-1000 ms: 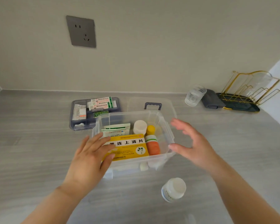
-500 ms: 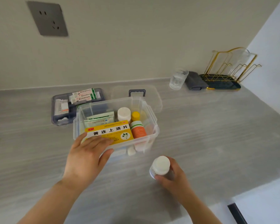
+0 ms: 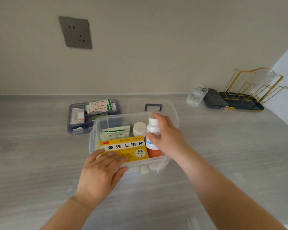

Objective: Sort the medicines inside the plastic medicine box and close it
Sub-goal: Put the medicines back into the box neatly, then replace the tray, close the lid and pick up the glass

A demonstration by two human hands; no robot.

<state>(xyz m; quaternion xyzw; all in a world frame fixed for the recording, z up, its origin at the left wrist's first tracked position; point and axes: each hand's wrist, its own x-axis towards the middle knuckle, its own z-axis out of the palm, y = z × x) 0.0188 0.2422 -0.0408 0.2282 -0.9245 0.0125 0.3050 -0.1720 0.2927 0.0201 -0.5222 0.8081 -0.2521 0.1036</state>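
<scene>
The clear plastic medicine box (image 3: 96, 128) stands open on the grey counter. Inside lie a yellow medicine carton (image 3: 125, 147), green-white sachets (image 3: 115, 132), a white-capped bottle (image 3: 139, 129) and an orange bottle (image 3: 154, 152). My left hand (image 3: 101, 173) rests on the box's front rim and the carton's corner. My right hand (image 3: 166, 136) holds a white pill bottle (image 3: 153, 127) upright over the box's right side, above the orange bottle. The box's clear lid (image 3: 170, 112) with a dark handle lies flat behind it.
A dark blue tray (image 3: 73, 128) with small medicine packets sits behind-left of the box. At the back right stand a glass (image 3: 196, 95), a folded grey cloth (image 3: 212, 99) and a gold wire rack (image 3: 256, 87). A wall socket (image 3: 75, 32) is above.
My right hand picked the white pill bottle off the counter in front of the box and carried it up over the box's right side. My left hand stayed on the front rim.
</scene>
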